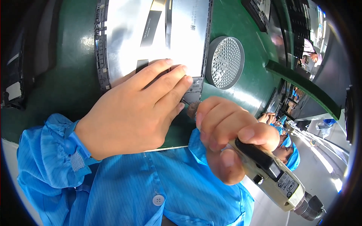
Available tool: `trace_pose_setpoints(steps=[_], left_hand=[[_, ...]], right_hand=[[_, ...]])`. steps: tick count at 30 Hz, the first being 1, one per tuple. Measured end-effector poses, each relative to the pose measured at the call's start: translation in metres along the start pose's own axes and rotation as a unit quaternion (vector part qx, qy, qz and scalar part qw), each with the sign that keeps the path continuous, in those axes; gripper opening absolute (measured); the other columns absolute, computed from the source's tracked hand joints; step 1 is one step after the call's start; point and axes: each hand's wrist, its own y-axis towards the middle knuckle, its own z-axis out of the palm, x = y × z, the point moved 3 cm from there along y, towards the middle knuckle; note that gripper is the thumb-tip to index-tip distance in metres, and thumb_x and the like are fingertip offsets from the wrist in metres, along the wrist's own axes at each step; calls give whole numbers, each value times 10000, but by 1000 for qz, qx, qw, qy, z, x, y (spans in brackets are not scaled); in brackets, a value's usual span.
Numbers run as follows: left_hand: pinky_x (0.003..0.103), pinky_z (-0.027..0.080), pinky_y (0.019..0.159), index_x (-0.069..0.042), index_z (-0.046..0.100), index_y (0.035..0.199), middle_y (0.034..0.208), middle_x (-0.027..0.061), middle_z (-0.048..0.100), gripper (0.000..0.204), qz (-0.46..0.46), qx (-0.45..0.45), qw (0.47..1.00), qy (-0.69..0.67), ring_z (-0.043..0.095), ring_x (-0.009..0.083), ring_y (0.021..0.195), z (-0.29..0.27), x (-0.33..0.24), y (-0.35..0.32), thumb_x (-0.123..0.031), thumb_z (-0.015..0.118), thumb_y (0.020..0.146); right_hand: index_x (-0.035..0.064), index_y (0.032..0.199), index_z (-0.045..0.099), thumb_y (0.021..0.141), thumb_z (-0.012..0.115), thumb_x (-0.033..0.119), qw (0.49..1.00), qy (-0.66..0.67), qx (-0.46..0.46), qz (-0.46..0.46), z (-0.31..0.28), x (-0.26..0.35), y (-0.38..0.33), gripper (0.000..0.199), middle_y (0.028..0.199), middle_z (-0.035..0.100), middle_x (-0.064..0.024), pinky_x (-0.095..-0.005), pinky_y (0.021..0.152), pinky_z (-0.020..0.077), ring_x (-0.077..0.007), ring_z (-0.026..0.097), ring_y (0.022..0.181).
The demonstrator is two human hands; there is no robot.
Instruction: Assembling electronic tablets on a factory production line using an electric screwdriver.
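Note:
A flat electronic panel (190,41) lies ahead of me, with a shiny metal face, black frame edges and dark strips along its middle. My left hand (126,113) rests palm down on its near end, fingers stretched out. My right hand (230,128) is wrapped around a cream electric screwdriver (281,184) with a black lever, my thumb near that lever. The knurled nose of the screwdriver points at the panel's near right corner, close to my left fingertips. Whether the bit touches a screw there is too small to tell.
A round grey dish (210,67) with a dotted, silvery inside stands right of the panel on the green table (75,49). Dark frame parts (15,90) lie far left. A green curved bar (305,88) runs along the right. Beyond it, people in blue caps (293,156) sit at work.

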Motion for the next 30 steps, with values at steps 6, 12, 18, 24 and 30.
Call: trace_pose_setpoints(steps=[6, 12, 18, 24, 30], left_hand=[[485, 347, 1068, -13, 712, 966, 1240, 195, 566, 246, 34, 47, 998, 27, 508, 366, 1193, 0, 1, 1, -127, 638, 760], [474, 398, 1034, -28, 712, 989, 1224, 197, 578, 279, 59, 55, 995, 50, 520, 356, 1188, -1, -6, 6, -73, 667, 717], [459, 474, 946, -29, 707, 991, 1114, 194, 612, 273, 15, 39, 988, 147, 577, 338, 1072, 7, -21, 4, -35, 684, 719], [425, 503, 859, 30, 684, 933, 1003, 159, 613, 248, 5, -1, 987, 162, 584, 314, 968, 9, -24, 8, -51, 689, 699], [473, 515, 814, 10, 687, 962, 1010, 163, 591, 294, -83, -24, 987, 137, 573, 344, 1003, 10, -29, -5, -31, 702, 671]], right_hand=[[74, 1220, 416, 832, 574, 109, 999, 31, -9, -7, -9, -5, -4, 420, 702, 504, -64, -392, 567, 432, -196, 501, 565], [63, 1288, 455, 820, 499, 166, 996, -38, -66, -45, -78, 17, -14, 481, 700, 477, -72, -391, 642, 385, -199, 477, 626], [4, 1232, 454, 787, 556, 128, 978, -67, -189, -63, -137, 2, -41, 473, 655, 471, -116, -423, 590, 420, -228, 488, 577], [0, 1216, 491, 786, 564, 135, 968, -69, -235, -54, -155, -2, -59, 456, 673, 502, -108, -399, 581, 397, -221, 498, 594], [55, 1214, 531, 769, 542, 204, 963, -79, -255, -21, -153, -8, -61, 469, 655, 440, -58, -396, 644, 369, -196, 456, 608]])
